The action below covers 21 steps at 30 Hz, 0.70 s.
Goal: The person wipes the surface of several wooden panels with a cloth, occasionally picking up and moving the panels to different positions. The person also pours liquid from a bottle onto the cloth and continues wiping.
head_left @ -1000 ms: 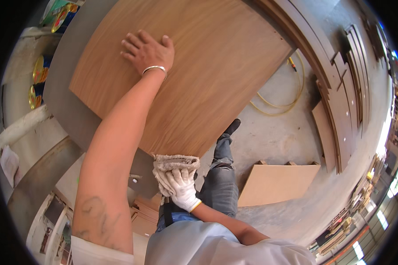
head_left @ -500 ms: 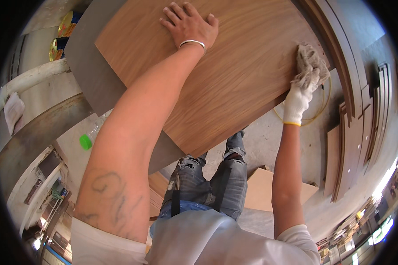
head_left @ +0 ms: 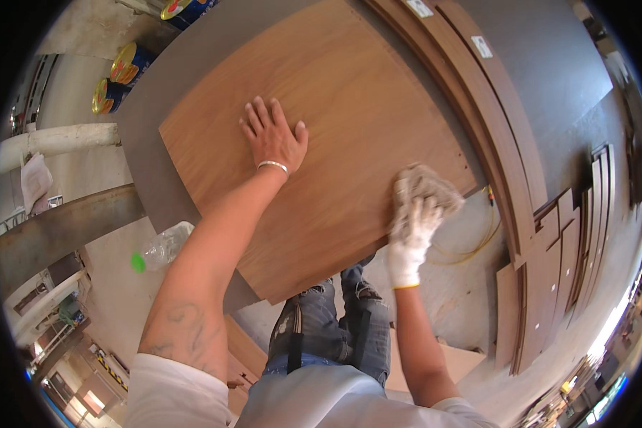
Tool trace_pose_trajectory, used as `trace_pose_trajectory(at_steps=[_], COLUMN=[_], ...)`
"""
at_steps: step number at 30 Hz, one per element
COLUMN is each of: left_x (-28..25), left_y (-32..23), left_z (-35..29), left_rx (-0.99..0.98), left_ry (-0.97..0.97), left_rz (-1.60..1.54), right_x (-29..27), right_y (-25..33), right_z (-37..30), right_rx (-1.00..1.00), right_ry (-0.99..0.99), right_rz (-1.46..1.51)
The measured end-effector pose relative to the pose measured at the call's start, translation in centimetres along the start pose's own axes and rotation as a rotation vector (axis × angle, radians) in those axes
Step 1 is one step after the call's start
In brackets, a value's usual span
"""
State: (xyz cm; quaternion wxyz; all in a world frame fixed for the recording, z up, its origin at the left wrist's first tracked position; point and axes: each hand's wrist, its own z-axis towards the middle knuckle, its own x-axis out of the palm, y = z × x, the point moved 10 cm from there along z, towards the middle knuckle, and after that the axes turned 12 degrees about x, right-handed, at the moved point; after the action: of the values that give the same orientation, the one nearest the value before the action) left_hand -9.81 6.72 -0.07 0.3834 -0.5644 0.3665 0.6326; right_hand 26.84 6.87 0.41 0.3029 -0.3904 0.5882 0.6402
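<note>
Brown wood panel (head_left: pixel 328 93) lies on grey worktop (head_left: pixel 147 146); clock directions from panel's middle. Left hand (head_left: pixel 272 141) bare, fingers spread, palm down on panel toward 9 to 10 o'clock. Right hand (head_left: pixel 415 221), in white glove (head_left: pixel 406 264), gripping bunched grey rag (head_left: pixel 431 187) against panel near edge, 4 o'clock. Clear bottle (head_left: pixel 169 242) with green cap (head_left: pixel 138 262), 8 o'clock. Tins (head_left: pixel 123 64), 10 o'clock. Long brown boards (head_left: pixel 460 93), 2 o'clock.

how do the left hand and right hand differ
The left hand is bare, with a silvery bracelet; the right hand wears a white glove. The left hand lies spread on the wooden panel; the right hand is on a crumpled greyish cloth near the panel's edge. Both are at the panel.
</note>
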Motion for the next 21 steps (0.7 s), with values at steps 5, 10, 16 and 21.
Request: trace_pose_trajectory(at_steps=[5, 10, 16, 21], left_x=[0.0, -0.6, -0.6, -0.5], left_y=[-0.4, -1.1, -0.8, -0.4], left_z=[0.5, 0.7, 0.4, 1.7], left_rx=[-0.005, 0.007, -0.002, 0.043], left_ry=[0.093, 0.146, 0.181, 0.204], left_rz=[-0.046, -0.132, -0.254, -0.381], right_x=[-1.9, 3.2, 11.1, 15.5], right_y=[-2.1, 5.4, 18.6, 28.4], right_z=[14.0, 19.5, 28.4, 35.8], right_rx=[0.005, -0.156, -0.281, -0.312], right_ry=[0.1, 0.224, 0.253, 0.255], right_rz=[-0.194, -0.431, -0.479, -0.378])
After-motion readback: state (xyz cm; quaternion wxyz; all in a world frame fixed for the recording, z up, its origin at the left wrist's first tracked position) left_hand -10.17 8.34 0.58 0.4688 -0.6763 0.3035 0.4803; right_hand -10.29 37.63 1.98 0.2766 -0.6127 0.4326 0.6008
